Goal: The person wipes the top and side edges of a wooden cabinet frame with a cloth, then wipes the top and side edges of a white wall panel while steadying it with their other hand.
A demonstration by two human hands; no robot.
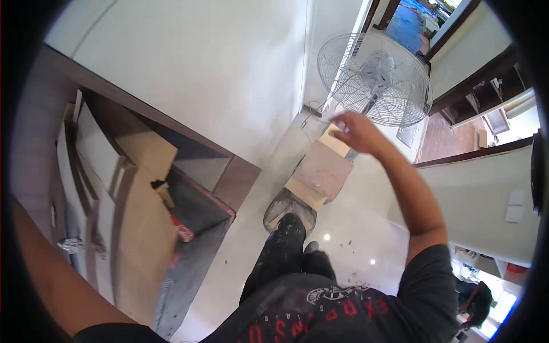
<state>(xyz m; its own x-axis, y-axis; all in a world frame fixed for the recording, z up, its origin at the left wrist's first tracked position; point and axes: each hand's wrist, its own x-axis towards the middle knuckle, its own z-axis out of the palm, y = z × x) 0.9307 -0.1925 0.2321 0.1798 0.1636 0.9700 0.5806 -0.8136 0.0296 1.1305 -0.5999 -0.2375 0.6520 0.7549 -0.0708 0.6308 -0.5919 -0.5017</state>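
My right hand [357, 132] is in the air near the middle, its fingers loosely curled and the thumb apart from them. No held object shows in it. Just below it is a pinkish square board [323, 167] lying across a pale wooden plank [305, 193]. The grey wire cage of a standing fan [374, 80] is beyond that hand. My left forearm runs out past the left edge, so the left hand is hidden. Beside that arm, several curved pale wooden panels [143, 251] lean in an open cabinet.
A brush-like item with a dark tip [163, 191] and a red packet [183, 230] lie in the cabinet [209, 251]. A smooth white panel [189, 63] rises above it. Debris dots the glossy floor [354, 251]. Another person [476, 303] is at the lower right.
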